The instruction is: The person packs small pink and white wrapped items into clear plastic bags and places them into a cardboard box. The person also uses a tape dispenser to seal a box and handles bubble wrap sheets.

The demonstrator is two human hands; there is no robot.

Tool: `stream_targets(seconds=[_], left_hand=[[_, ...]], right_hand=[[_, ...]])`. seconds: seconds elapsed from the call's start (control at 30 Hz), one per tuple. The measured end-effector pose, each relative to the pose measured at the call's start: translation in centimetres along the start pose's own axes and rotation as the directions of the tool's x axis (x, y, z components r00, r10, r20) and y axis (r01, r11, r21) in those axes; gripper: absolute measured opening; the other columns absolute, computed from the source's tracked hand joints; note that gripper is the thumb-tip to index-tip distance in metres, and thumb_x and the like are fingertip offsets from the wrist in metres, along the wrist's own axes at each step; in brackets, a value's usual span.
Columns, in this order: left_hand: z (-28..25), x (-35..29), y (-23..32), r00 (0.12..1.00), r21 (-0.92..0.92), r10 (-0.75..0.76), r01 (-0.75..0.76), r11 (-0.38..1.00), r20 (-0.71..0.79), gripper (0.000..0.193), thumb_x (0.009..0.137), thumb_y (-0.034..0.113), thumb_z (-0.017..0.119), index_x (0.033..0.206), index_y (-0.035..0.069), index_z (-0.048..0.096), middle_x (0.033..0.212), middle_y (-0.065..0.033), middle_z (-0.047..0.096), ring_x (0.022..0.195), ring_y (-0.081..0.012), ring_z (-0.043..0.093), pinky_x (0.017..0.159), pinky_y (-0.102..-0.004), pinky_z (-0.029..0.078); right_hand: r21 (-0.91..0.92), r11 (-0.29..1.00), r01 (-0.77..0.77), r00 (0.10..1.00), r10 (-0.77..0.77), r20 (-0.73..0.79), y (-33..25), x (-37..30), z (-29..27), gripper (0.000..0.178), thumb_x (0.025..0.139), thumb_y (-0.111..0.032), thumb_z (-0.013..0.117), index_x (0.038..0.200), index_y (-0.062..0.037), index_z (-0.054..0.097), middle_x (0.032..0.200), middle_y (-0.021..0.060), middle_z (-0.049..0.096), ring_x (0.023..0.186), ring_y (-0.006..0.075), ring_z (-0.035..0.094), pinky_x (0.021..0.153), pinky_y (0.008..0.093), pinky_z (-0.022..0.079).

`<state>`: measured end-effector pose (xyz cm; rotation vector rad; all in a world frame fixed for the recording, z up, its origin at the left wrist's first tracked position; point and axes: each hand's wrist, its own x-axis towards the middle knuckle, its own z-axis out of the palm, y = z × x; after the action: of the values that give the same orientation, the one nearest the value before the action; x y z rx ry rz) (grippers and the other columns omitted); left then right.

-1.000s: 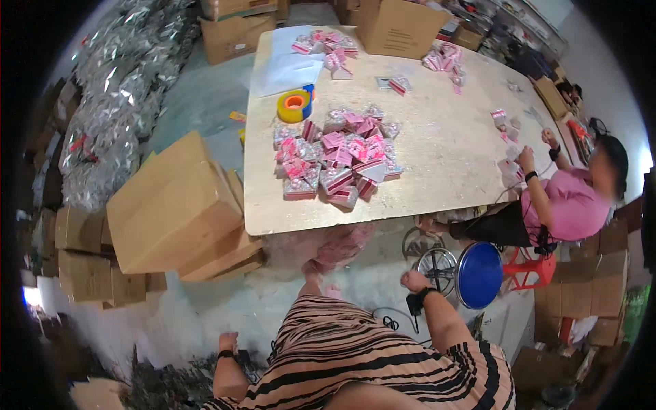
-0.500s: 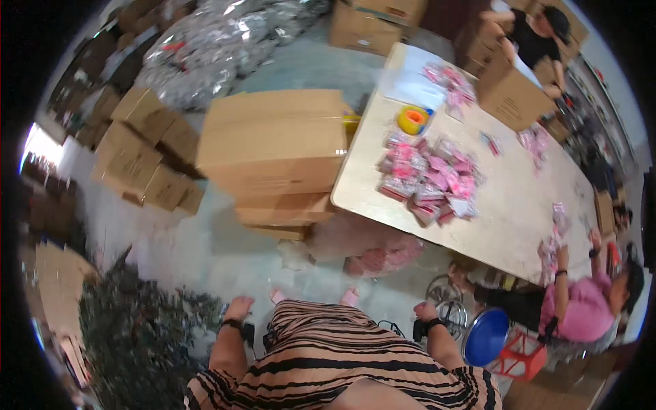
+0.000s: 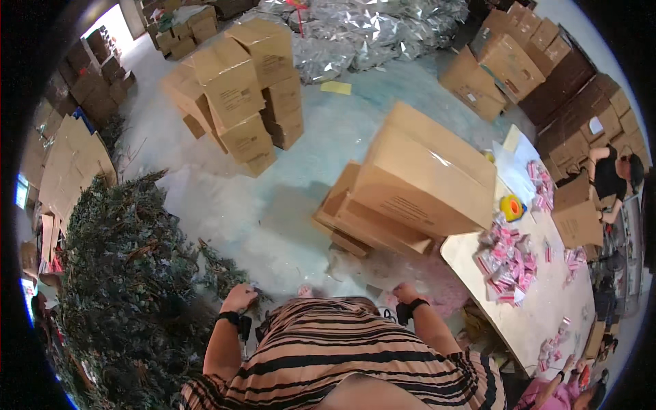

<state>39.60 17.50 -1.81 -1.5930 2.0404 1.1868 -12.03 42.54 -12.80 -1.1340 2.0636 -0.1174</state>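
Black-striped peach garment (image 3: 348, 342), dark green foliage (image 3: 130, 273), brown cartons (image 3: 427, 174), silver bundles (image 3: 372, 34), pink packets (image 3: 507, 263)

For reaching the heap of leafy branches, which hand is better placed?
Left, most likely. The left hand hangs close by the leafy branches; the right hand is on the body's other side, toward the table.

Left hand (image 3: 239, 298) between 7 and 8 o'clock from view centre; fingers loosely bent, aimed toward 1–2. Left forearm (image 3: 222, 350) runs toward 12–1. Right hand (image 3: 407, 293) between 4 and 5, fingers curled; right forearm (image 3: 437, 331) angles toward 11. Hands well apart.
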Motion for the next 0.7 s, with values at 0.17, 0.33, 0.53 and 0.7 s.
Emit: stream_targets(seconds=[0.17,0.33,0.53,0.7], left_hand=[[-7.3,0.2,-1.7,0.998,0.031,0.043,-0.042,0.999,-0.044,0.03,0.08,0.025,0.057,0.084,-0.005,0.061,0.084,-0.0185,0.061,0.082,-0.0353,0.056,0.073,-0.0408,0.044],[-11.2,7.0,0.4,0.983,-0.107,0.111,-0.127,0.986,-0.148,0.03,0.079,0.022,0.06,0.095,-0.004,0.06,0.089,-0.0201,0.06,0.085,-0.0341,0.057,0.073,-0.0388,0.045],[-15.0,24.0,1.8,0.881,0.235,0.379,-0.447,0.863,0.283,0.041,0.081,0.031,0.058,0.108,0.0,0.054,0.105,-0.0173,0.054,0.097,-0.0306,0.052,0.083,-0.0395,0.04],[-26.5,26.5,9.6,0.838,0.173,0.341,-0.445,0.878,0.426,0.061,0.084,0.043,0.052,0.128,0.003,0.044,0.133,-0.0188,0.04,0.122,-0.0335,0.038,0.1,-0.0418,0.031]], right_hand=[[-0.181,0.943,0.278,0.945,-0.236,0.225,-19.0,6.9,-3.5,0.025,0.073,-0.025,0.055,0.08,-0.0034,0.066,0.084,0.0199,0.062,0.08,0.0361,0.059,0.07,0.0457,0.046],[-0.223,0.822,0.524,0.852,-0.497,0.167,-29.1,14.6,-5.0,0.022,0.074,-0.021,0.052,0.076,-0.0024,0.064,0.078,0.0207,0.062,0.075,0.0381,0.059,0.065,0.0472,0.046],[-0.399,0.803,0.443,0.894,-0.361,0.266,-38.0,27.0,-6.1,0.016,0.078,-0.005,0.055,0.089,0.0007,0.064,0.08,0.0166,0.061,0.065,0.0291,0.055,0.057,0.045,0.044],[-0.305,0.866,0.397,0.9,-0.302,0.314,-43.8,30.7,-12.1,0.014,0.08,-0.007,0.054,0.09,-0.0031,0.063,0.083,0.0169,0.061,0.072,0.0298,0.056,0.061,0.0418,0.044]])
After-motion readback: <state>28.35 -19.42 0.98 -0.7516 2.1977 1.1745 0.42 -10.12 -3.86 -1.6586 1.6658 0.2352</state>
